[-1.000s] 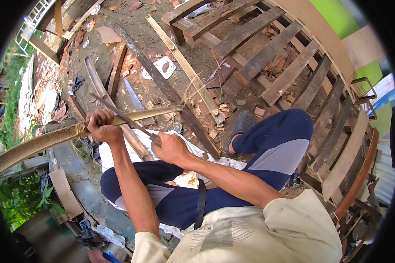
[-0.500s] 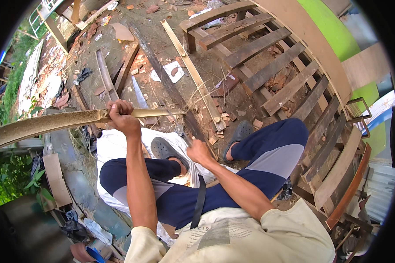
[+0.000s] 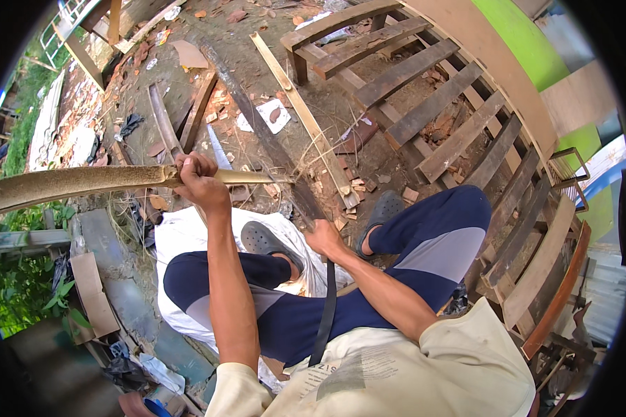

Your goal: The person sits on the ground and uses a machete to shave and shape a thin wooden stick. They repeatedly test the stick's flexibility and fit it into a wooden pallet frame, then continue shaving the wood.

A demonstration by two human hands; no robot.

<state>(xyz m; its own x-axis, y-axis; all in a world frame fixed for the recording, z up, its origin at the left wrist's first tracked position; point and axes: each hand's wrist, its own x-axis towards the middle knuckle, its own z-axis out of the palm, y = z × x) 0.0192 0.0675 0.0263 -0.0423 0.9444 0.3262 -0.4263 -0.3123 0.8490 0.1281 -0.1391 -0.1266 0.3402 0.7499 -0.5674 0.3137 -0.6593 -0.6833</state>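
Observation:
My left hand (image 3: 200, 182) is closed around a long split bamboo piece (image 3: 83, 182). Its thick, curved end reaches past the left edge of the picture, and its thin pale end points right, over the dark wooden bar on the ground. Just below and to the right of that thin end, my right hand (image 3: 323, 238) is closed in a fist. What it grips is hidden by the fingers. A white cloth (image 3: 177, 233) lies under and beside my left leg. From between my legs a black strap (image 3: 325, 313) runs down over my trousers.
A dark wooden bar (image 3: 247, 108) and a pale split pole (image 3: 300, 115) lie on the littered ground ahead. At the right stands a slatted wooden frame (image 3: 435, 90). A tapered metal blade (image 3: 218, 147) lies beyond my left hand. Wood chips (image 3: 355, 184) are scattered near my right foot.
My right hand has shifted slightly to the right, away from the bamboo's thin end. The left hand keeps its hold on the bamboo, almost in the same place.

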